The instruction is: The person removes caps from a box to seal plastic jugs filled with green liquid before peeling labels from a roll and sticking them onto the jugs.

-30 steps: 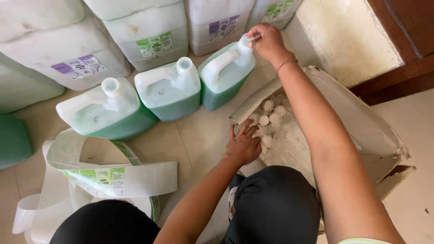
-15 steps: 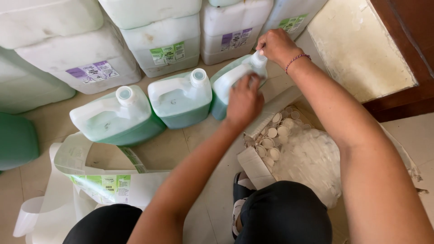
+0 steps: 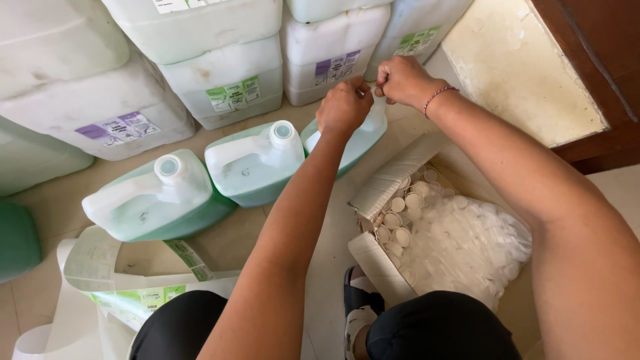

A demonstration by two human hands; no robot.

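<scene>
Both my hands meet at the top of the rightmost green jug (image 3: 360, 140), which leans against the stacked cans. My left hand (image 3: 343, 107) is closed over the jug's mouth, and whatever lies under its fingers is hidden. My right hand (image 3: 400, 81), with a bead bracelet on the wrist, grips the jug's neck just beside it, knuckles touching the left hand. Two more green jugs with white handles stand to the left, a middle jug (image 3: 253, 163) and a left jug (image 3: 157, 200), each with an open round mouth.
A cardboard box (image 3: 383, 183) of small white caps and a clear bag of caps (image 3: 473, 243) lie at my right knee. White jerrycans (image 3: 220, 87) are stacked behind. A coiled label strip (image 3: 127, 293) lies front left, and a wooden door frame (image 3: 593, 73) stands right.
My left hand has left the caps in the box and risen to the jug's mouth beside my right hand. The view has moved closer to the jugs.
</scene>
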